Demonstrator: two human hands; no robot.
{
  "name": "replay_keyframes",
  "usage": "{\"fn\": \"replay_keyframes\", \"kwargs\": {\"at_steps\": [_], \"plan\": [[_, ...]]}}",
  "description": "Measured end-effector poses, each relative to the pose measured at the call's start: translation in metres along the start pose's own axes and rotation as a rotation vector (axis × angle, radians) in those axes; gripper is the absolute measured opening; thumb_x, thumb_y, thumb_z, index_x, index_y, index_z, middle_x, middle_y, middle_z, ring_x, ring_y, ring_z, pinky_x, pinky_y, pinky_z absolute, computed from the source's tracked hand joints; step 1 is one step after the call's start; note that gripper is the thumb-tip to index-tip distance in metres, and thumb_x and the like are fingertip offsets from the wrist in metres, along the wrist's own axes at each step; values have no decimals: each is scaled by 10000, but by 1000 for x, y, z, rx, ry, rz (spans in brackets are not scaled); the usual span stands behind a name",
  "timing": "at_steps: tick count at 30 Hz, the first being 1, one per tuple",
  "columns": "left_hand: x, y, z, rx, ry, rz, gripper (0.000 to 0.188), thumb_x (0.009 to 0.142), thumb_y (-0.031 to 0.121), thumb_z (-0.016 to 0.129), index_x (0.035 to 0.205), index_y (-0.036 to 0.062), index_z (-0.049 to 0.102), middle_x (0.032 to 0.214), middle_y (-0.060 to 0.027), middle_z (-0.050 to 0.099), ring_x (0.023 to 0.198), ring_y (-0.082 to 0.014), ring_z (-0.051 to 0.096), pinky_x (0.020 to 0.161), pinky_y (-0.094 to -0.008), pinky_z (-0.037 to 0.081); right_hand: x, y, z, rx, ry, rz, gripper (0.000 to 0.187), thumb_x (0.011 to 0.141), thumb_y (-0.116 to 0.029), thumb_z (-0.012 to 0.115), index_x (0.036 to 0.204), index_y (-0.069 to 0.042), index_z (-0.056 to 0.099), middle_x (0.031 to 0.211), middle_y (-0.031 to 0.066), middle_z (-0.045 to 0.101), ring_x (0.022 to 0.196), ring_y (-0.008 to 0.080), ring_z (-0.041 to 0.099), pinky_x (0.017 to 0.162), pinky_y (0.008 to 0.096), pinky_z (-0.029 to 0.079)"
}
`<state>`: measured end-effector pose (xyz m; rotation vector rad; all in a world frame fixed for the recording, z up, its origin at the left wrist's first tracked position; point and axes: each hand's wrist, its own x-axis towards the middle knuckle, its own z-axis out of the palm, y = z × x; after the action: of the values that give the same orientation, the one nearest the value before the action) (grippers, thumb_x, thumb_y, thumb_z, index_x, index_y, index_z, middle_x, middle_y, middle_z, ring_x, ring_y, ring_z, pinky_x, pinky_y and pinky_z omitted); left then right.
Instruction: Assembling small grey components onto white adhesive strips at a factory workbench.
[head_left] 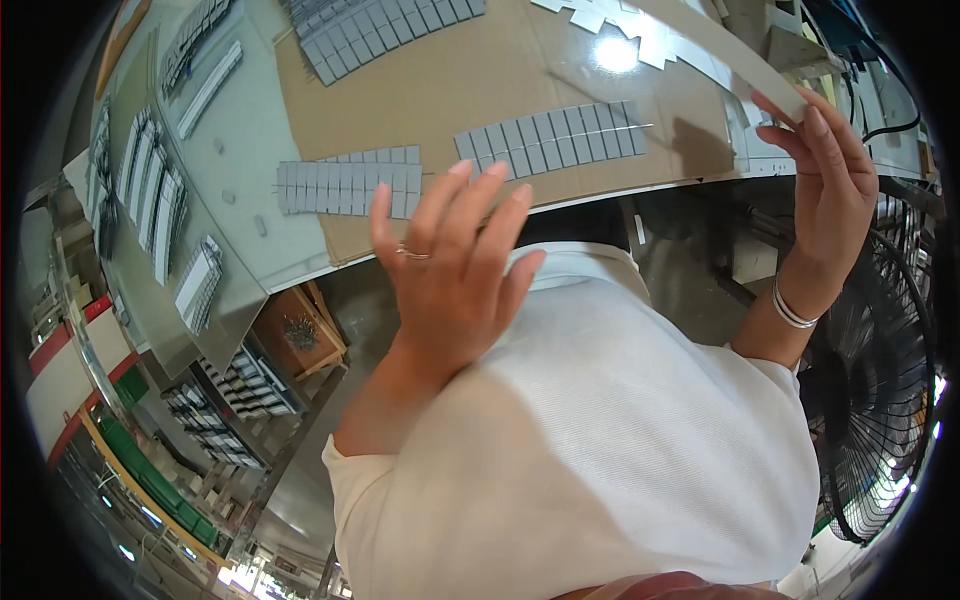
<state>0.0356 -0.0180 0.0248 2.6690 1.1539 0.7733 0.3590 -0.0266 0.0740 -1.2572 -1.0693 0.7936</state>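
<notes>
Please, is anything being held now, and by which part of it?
The right grip holds a long pale strip by its near end; the left grip shows nothing held.

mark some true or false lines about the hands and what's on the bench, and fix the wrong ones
1. The right hand grips a long pale strip. True.
2. The left hand wears a ring. True.
3. The left hand is clenched into a fist. False: it is open and spread.
4. The grey tiled panels nearest the left hand stand on end. False: they lie flat on the bench.
5. The fan is white. False: it is black.
</notes>
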Motion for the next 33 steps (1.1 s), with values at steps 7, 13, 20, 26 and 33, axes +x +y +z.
{"fn": "replay_keyframes", "kwargs": {"at_steps": [7,13,20,26,33], "plan": [[-8,-22,6,103,141,-19,347,792,207,723,1114,153,608,1200,3,606,1166,-192,522,1065,-537,215,-10,3,33,5,-163,203,221,940,-124,632,1105,9,696,744,20,651,625,63,574,516,191,433],[-18,-35,14,122,195,12,394,754,207,762,1093,174,565,1203,15,610,1170,-181,538,1061,-553,220,-8,20,56,-15,-310,337,188,908,-147,684,1060,-43,726,723,-7,653,596,29,554,481,154,394],[-18,-39,19,99,240,28,408,723,206,780,1073,180,572,1184,21,610,1156,-171,550,1058,-559,231,-11,27,65,-190,-307,394,175,901,-165,699,1045,-75,742,726,-24,652,604,9,549,497,143,406],[-16,-39,22,106,245,18,444,720,206,777,1122,170,592,1175,25,609,1155,-166,549,1060,-550,236,-8,29,69,-227,-320,388,176,907,-160,693,1055,-78,741,733,-24,655,607,6,559,514,135,433],[-9,-36,25,107,277,58,435,755,221,751,1159,164,601,1180,21,609,1161,-168,545,1058,-552,242,-7,21,64,-283,-293,386,167,913,-135,671,1049,-68,739,738,-25,656,613,12,566,516,140,440]]}}
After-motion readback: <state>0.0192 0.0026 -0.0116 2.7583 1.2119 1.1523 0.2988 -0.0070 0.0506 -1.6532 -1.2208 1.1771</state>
